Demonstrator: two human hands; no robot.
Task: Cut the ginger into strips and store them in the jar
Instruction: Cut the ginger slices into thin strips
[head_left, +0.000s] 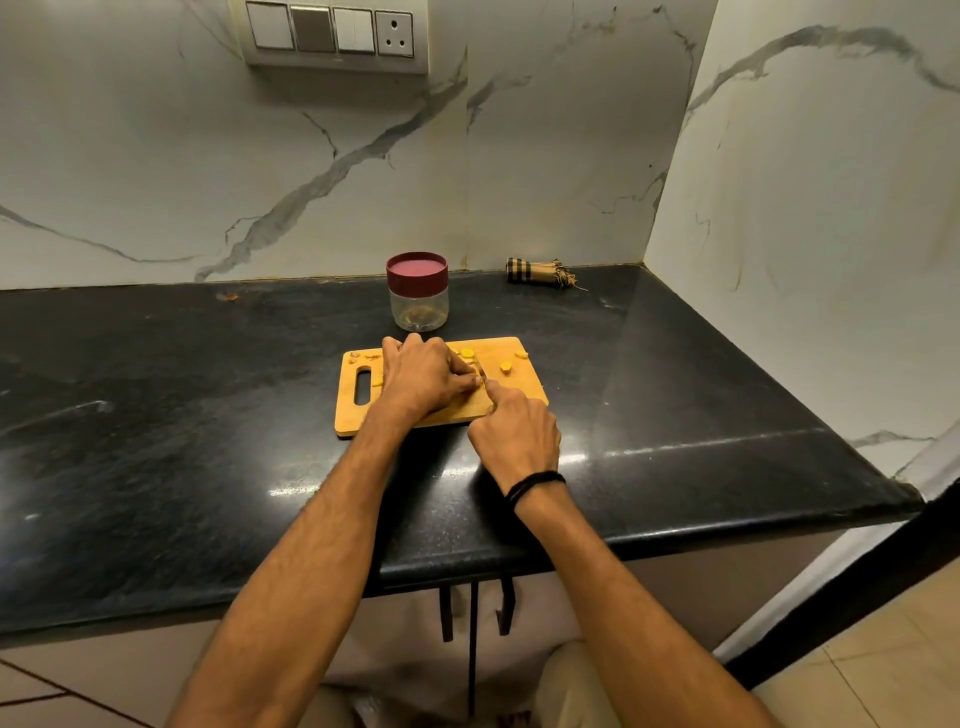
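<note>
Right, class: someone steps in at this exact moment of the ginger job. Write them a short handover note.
Left hand: fingers curled, pinning the ginger on the cutting board; that piece is hidden under the hand.
Right hand: grips the knife, blade right beside the left fingertips.
Jar: behind the board, lid on, looks almost empty.
Done: a few cut pieces lie on the board's far side.
Left: finish cutting strips, take the lid off, put the strips in the jar, close it.
</note>
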